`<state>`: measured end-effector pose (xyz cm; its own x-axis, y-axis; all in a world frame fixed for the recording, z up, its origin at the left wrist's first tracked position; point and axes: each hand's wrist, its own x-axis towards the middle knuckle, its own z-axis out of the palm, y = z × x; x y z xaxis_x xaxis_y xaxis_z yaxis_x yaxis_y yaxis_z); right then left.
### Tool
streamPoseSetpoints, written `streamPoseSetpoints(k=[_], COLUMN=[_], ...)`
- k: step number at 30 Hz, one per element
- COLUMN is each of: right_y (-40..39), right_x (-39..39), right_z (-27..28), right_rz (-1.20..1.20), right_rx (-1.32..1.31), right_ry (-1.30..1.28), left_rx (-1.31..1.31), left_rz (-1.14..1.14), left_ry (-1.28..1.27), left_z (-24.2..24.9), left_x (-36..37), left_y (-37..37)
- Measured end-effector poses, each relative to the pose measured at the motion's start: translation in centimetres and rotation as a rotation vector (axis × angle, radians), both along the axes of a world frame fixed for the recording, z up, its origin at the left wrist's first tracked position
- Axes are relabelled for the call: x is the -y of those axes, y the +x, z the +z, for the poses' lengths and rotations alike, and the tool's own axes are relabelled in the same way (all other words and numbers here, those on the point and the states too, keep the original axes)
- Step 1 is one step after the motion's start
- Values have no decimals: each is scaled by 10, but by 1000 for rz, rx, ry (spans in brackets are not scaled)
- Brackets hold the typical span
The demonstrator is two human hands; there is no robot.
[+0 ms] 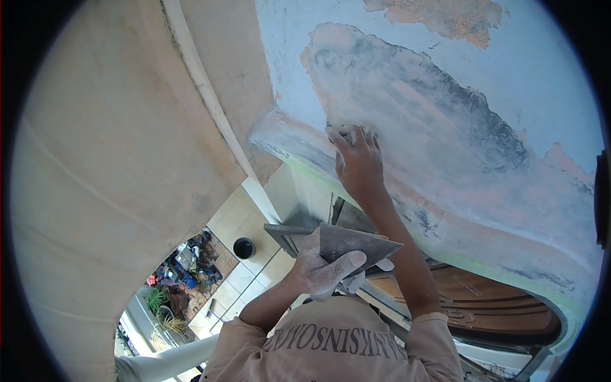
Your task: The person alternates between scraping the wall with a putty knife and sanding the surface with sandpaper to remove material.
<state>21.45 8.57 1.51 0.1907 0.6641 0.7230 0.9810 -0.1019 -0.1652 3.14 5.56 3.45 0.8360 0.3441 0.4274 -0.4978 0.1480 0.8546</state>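
Observation:
My left hand (328, 267), coated in pale dust, grips a grey, flat-bladed trowel (358, 245) in front of my chest. The thumb lies across the blade, and its handle is hidden. Up at the wall, my right hand (360, 156) has its fingers bent against the surface. A small dark edge shows under those fingertips; what it is I cannot make out. Around that hand the plaster patch (407, 108) is smeared white, pink and grey, with light blue paint (534, 83) bordering it. Below runs a rounded ledge (299, 137).
A curved beige wall (114, 140) rises on the left. Far below are floor tiles (240, 278), a black bucket (244, 248), a pile of mixed items (191, 264) and plants (170, 320). An arched brown wooden panel (490, 305) lies beneath the ledge at right.

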Motion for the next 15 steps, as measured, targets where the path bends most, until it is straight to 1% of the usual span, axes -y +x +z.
streamPoseSetpoints(k=[2,3,5,6,7,10,11,14,15], right_y=[-1,0,1,-1,0,1,1,1,2], right_x=[-30,-41,-55,-58,-59,-59,-58,-54,-54], right_z=[-19,-28,-42,-45,-47,-52,-52,-51,-51], right_rz=[-68,-104,-168,-199,-194,-179,-174,-161,-154], right_rx=[65,98,112,117,107,67,53,32,31], right_ry=[-31,-47,-116,-155,-167,-197,-197,-201,-200], left_rx=[1,-27,87,226,363,367,409,452,464], left_rz=[62,140,212,208,203,311,378,511,522], left_ry=[99,159,279,338,396,629,718,884,921], left_z=[0,0,-1,-5,-7,-3,1,2,5], left_x=[-1,0,-1,-6,-11,-17,-19,-24,-26], left_y=[-2,-4,-1,7,10,8,11,17,17])
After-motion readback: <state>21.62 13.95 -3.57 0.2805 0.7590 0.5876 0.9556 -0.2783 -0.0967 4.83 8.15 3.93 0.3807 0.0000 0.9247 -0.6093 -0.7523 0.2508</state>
